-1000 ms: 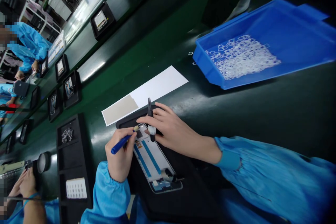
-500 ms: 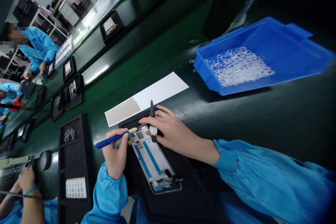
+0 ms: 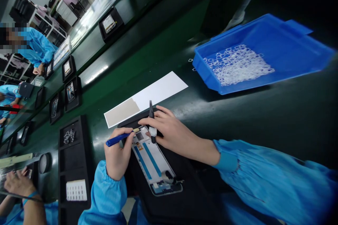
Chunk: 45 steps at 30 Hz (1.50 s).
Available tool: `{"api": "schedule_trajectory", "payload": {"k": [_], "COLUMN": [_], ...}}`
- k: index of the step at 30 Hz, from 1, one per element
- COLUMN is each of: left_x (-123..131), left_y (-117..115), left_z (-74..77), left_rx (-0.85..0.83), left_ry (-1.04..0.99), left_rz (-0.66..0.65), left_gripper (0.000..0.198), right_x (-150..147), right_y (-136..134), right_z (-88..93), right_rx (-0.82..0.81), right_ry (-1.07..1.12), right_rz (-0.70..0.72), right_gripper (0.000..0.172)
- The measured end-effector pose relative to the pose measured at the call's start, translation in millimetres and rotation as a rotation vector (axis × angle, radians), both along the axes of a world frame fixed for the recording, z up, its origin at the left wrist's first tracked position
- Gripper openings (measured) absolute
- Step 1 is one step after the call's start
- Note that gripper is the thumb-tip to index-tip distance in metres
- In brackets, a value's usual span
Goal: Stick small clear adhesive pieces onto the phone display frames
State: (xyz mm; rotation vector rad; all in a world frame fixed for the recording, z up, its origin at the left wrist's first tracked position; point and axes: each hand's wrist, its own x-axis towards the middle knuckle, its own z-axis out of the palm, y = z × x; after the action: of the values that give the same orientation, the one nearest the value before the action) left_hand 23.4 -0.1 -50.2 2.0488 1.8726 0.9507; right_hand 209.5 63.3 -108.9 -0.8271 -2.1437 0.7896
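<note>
A phone housing (image 3: 157, 160) with two blue strips and a loose dark flex part at its lower end lies in a black tray (image 3: 148, 202). My left hand (image 3: 117, 156) pinches a blue pen-like stick (image 3: 116, 140) with a pale tip. That tip is at the housing's upper edge; whether it touches cannot be made out. In my right hand (image 3: 175, 132) is a pair of black tweezers (image 3: 151, 111) with a white wrap, its points aimed away from the housing. My right fingers rest around the housing's upper right corner.
Beyond the tray lies a white sheet (image 3: 161, 89). A blue bin (image 3: 293, 52) with many small white frames stands at right. To the left is a compartmented black tray (image 3: 72, 160) with small metal parts and a label sheet. A co-worker's hands (image 3: 19, 182) are at lower left.
The blue stick has moved a little to the right with my left hand and tilted slightly. My right hand stays nearly put. Co-workers' hands at left have shifted.
</note>
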Motion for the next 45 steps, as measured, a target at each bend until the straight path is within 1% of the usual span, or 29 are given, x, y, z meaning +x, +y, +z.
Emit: {"api": "schedule_trajectory", "payload": {"k": [2, 4, 8, 12, 18, 24, 30, 35, 41, 45], "left_x": [-2, -4, -2, 2, 0, 2, 1, 0, 10, 14], "left_y": [-2, -4, -5, -3, -5, -4, -3, -2, 3, 4], "left_z": [-1.0, -1.9, -3.3, -7.5, -14.1, -12.8, -12.4, -5.7, 8.7, 12.7], "left_rx": [0.037, 0.049, 0.053, 0.119, 0.121, 0.123, 0.107, 0.047, -0.019, -0.049], "left_ry": [-0.046, -0.078, -0.065, -0.073, -0.094, -0.096, -0.074, -0.003, 0.17, 0.246], "left_rz": [0.063, 0.092, 0.052, 0.011, 0.017, 0.007, -0.015, -0.034, -0.062, -0.072], "left_gripper": [0.004, 0.005, 0.004, 0.003, 0.008, 0.009, 0.011, 0.008, 0.004, 0.004], "right_x": [0, 0, 0, 0, 0, 1, 0, 0, 0, 0], "right_y": [0, 0, 1, 0, 0, -1, 0, 0, 0, 0], "right_z": [1.0, 1.3, 0.4, -0.2, 0.8, 1.6, 0.6, -0.3, -1.3, -1.9], "right_rx": [0.002, 0.011, 0.014, -0.001, -0.016, -0.005, 0.007, 0.011, 0.028, 0.028], "right_ry": [-0.005, -0.011, -0.006, 0.0, -0.012, -0.022, -0.022, -0.018, -0.017, -0.014], "right_rz": [0.002, -0.004, -0.012, -0.009, -0.014, -0.013, -0.015, -0.012, -0.023, -0.018], "right_gripper": [0.044, 0.043, 0.044, 0.044, 0.045, 0.046, 0.042, 0.042, 0.043, 0.042]}}
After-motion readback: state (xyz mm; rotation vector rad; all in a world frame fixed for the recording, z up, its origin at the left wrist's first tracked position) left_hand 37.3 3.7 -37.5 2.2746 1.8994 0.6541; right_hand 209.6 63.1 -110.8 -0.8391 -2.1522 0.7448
